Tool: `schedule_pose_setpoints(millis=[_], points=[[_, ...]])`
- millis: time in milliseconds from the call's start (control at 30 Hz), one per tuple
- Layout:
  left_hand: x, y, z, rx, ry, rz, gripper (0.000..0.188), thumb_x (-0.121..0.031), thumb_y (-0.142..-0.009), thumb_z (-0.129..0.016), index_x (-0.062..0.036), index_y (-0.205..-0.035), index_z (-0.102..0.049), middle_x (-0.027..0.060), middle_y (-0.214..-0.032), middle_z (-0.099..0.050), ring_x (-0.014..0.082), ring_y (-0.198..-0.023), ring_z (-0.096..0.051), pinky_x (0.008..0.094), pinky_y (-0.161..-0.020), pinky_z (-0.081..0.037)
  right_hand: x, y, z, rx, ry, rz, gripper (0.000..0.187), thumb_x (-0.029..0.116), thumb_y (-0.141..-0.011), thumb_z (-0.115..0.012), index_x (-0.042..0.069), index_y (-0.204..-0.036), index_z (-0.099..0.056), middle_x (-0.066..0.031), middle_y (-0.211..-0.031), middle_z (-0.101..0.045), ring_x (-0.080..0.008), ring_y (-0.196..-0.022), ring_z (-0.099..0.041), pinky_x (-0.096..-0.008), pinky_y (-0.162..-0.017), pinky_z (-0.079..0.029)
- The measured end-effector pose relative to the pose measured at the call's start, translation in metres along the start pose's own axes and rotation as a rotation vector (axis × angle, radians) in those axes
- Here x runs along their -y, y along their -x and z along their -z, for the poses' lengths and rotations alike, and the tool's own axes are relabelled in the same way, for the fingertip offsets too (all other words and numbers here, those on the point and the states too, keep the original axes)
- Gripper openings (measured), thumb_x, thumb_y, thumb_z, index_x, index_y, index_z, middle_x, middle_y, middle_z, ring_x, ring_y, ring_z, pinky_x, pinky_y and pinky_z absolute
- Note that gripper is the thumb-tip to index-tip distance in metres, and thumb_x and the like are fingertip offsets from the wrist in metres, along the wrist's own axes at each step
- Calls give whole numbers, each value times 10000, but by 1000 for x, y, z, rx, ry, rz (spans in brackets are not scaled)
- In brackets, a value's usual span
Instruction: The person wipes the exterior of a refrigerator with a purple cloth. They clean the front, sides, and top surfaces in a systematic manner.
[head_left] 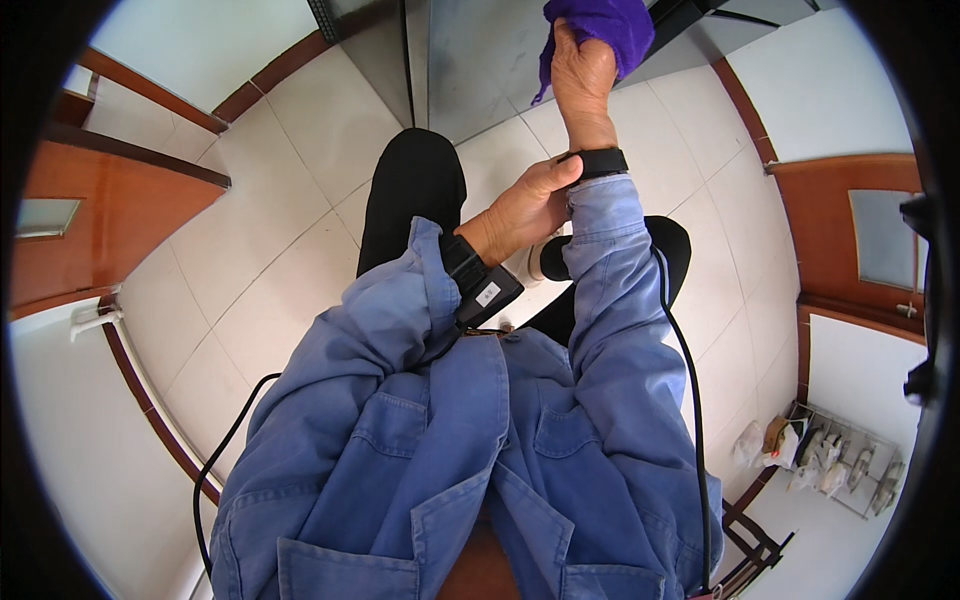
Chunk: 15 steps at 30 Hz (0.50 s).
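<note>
My right hand (583, 75) is closed on a purple cloth (625, 30), which bunches over its fingers and hangs down on the left. It is stretched out to the far side, against or close to a grey glossy panel (470, 75); whether the cloth touches the panel is hard to tell. My left hand (525, 210) grips my right wrist, its thumb lying on the black wristband (603, 162) just above the blue cuff. The left fingers pass out of sight beneath the wrist. A black box (490, 297) on a strap sits at my left wrist.
Light floor tiles (270, 270) surround my dark-clad legs (415, 190). Black cables (688, 370) run along both sleeves. Brown doors (120, 220) stand at left and right. A metal rack (850, 455) with bags stands at the lower right, near a dark-framed piece of furniture (755, 550).
</note>
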<state>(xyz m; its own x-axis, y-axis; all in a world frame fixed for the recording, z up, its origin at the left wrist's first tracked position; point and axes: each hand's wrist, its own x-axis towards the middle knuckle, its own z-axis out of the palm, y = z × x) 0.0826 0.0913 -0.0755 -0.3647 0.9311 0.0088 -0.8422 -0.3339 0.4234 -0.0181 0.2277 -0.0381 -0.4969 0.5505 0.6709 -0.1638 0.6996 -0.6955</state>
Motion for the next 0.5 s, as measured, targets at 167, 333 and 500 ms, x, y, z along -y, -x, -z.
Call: schedule_pose_setpoints(millis=[167,333,500], points=[[1,-2,0,-74,-97,17,672,-404,-866,-811,-1,-1333,-546,66,-1206,-627,199,-1113,-573,398,-1014,-435,-8,-8,14,-20,18,77,99,148,-916,-679,61,-950,-708,-117,-903,-694,-331,-844,-645,-408,-746,-496],[-1,-8,-13,-220,-304,34,639,-304,-877,-814,7,-1355,-526,57,-1184,-637,166,-1109,-585,346,-1000,-437,-11,-23,35,-14,147,284,91,72,-842,-709,81,-932,-717,-107,-887,-685,-339,-848,-640,-415,-736,-495],[-3,-2,-31,-294,-445,-7,585,-220,-895,-795,39,-1342,-522,65,-1105,-652,145,-1052,-603,320,-959,-455,-14,-34,50,-132,273,498,164,-1,-786,-691,99,-913,-719,-111,-957,-686,-354,-913,-628,-439,-788,-491]])
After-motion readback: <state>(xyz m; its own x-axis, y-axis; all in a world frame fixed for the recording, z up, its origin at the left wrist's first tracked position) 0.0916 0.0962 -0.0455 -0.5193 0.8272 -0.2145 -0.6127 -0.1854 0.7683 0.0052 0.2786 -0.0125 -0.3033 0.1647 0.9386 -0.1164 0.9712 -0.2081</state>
